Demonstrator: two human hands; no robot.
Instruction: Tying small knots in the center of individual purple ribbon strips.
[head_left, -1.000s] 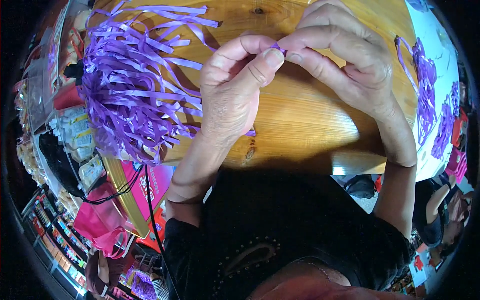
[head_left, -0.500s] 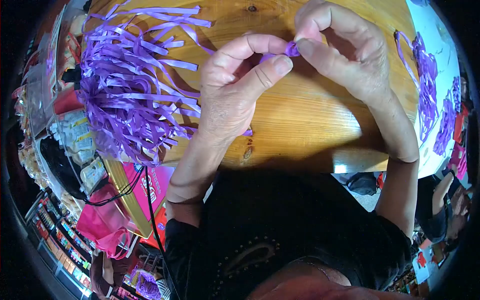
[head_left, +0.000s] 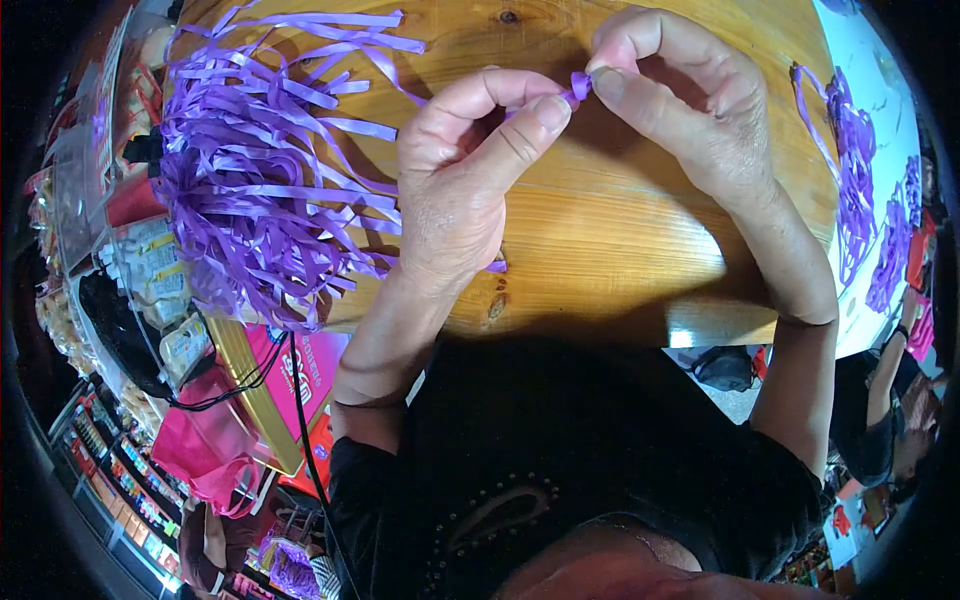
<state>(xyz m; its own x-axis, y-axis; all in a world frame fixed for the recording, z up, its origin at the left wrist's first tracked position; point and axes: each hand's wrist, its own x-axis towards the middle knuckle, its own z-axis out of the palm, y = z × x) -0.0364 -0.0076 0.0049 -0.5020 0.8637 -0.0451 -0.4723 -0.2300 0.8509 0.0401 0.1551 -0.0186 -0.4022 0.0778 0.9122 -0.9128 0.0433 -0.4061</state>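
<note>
Between my two hands, above the far part of the wooden table, is a small twisted loop of purple ribbon [head_left: 580,87]. My left hand [head_left: 465,170] pinches it between thumb and forefinger from the left. From the right, the thumb and forefinger of my right hand [head_left: 690,110] close on its other side. Most of the held ribbon is hidden by my fingers. To the left of my left hand lies a big heap of cut purple ribbon strips [head_left: 265,180], their loose ends spreading towards my left wrist.
The wooden table [head_left: 600,220] spans the middle. On a white surface [head_left: 890,150] at the right lie bundles of purple ribbon [head_left: 852,170]. Clear containers with small packages [head_left: 150,260] stand left, near a pink bag [head_left: 210,460] and a black cable [head_left: 300,400]. Other people are at the lower edges.
My fingertips have drawn slightly apart, so more of the small ribbon loop shows between them. My left fingertips shifted a little to the left. The ribbon heap stays put.
</note>
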